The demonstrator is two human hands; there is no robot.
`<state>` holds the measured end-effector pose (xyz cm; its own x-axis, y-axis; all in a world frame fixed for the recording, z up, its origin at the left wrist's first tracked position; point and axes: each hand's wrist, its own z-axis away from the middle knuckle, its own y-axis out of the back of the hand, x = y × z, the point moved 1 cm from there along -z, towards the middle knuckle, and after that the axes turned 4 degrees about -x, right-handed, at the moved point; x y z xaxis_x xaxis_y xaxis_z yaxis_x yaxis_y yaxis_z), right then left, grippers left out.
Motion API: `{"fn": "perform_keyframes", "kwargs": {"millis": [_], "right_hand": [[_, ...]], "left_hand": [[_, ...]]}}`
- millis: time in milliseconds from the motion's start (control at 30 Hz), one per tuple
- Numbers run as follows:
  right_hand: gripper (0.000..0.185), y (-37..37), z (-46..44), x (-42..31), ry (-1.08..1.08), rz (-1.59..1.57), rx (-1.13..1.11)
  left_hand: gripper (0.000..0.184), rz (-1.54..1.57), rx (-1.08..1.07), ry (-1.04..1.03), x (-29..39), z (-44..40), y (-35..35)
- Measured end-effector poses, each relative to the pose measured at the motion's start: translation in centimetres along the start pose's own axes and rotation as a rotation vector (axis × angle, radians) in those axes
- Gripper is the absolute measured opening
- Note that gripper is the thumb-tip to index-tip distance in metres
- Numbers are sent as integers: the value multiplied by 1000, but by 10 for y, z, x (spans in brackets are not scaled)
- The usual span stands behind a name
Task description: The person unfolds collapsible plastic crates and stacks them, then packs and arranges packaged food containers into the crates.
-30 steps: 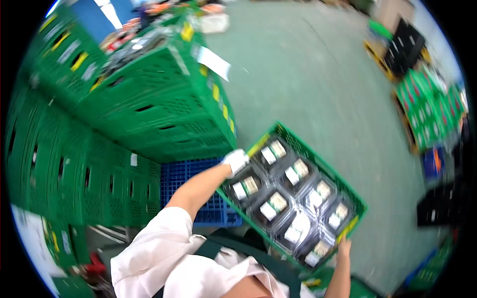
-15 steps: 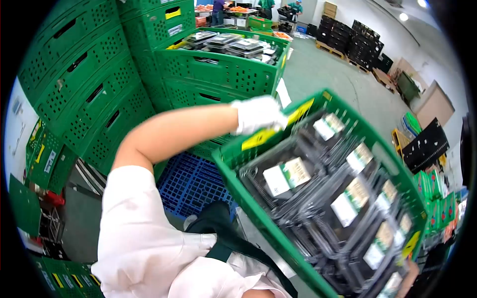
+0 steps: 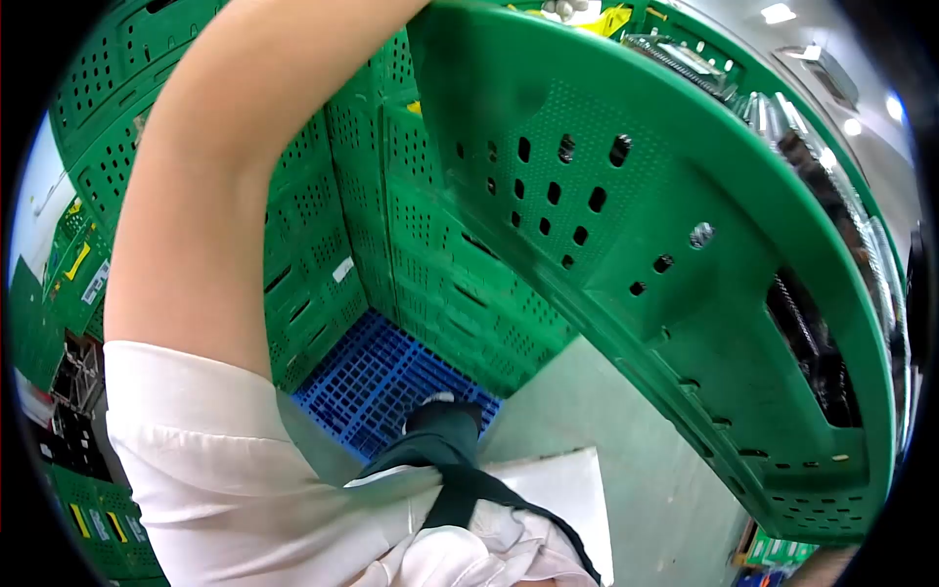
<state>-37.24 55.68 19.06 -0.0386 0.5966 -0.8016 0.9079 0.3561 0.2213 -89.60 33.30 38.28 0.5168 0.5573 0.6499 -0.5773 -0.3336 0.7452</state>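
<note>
A green crate [image 3: 626, 225] is raised close in front of the camera, its perforated side facing me. Clear-lidded packs [image 3: 822, 166] show just above its rim. At the top edge of the view, my left hand [image 3: 569, 10], in a white glove, grips the crate's far end beside a yellow label. Only a blurred bit of my right hand [image 3: 827, 565] shows at the crate's lower right corner, its fingers hidden. Below, a blue pallet [image 3: 367, 382] lies on the floor by stacked green crates [image 3: 430, 235], and one of my feet is on it.
More green crates [image 3: 313, 254] are stacked at the left. A white panel [image 3: 562, 489] is beside my body. Green floor [image 3: 646, 450] shows under the raised crate. Further green crates [image 3: 88, 509] stand at the lower left, and packed goods [image 3: 773, 553] at the lower right.
The crate has risen from waist level to head height, so its side now shows rather than its contents. Both hands have moved up with it. One foot is now on the pallet.
</note>
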Motion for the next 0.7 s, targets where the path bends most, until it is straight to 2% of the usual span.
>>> {"fn": "perform_keyframes", "kwargs": {"millis": [33,100,133,167,233,300,367,400,433,500,567,600,667,700], "right_hand": [[30,-26,-27,2,23,-37,-16],[30,-77,-80,5,40,-98,-40],[31,-93,-97,11,46,-136,-48],[31,-121,-127,11,42,-154,-68],[31,-169,-174,10,39,-200,-102],[31,-213,-213,10,30,-263,-129],[31,-230,-228,18,28,-323,-155],[31,-251,-246,21,18,-350,-181],[31,-266,-256,23,6,-382,-203],[31,-301,-272,25,-69,-441,-234],[35,-318,-274,23,-197,-491,-179],[34,-315,-273,28,-121,-358,-219],[33,-305,-289,46,-55,-218,-283],[33,-291,-308,69,-159,-334,-291]], "left_hand": [[25,-301,137,-64,-9,-23,15],[20,-518,94,-228,-44,-79,54],[18,-478,114,-189,-54,-93,62],[14,-634,180,-201,-64,-107,76],[13,-548,227,8,-93,-151,107],[16,-839,300,17,-116,-177,131],[12,-915,326,-29,-133,-187,142],[13,-608,317,-52,-160,-209,156],[19,-480,368,1,-155,-191,147],[16,-946,666,-264,-157,-179,159],[17,-884,712,-620,-130,-114,137],[28,-872,700,-732,-137,-94,115],[41,-763,582,-663,-162,-76,81],[43,-681,479,-498,-177,-78,69]]}}
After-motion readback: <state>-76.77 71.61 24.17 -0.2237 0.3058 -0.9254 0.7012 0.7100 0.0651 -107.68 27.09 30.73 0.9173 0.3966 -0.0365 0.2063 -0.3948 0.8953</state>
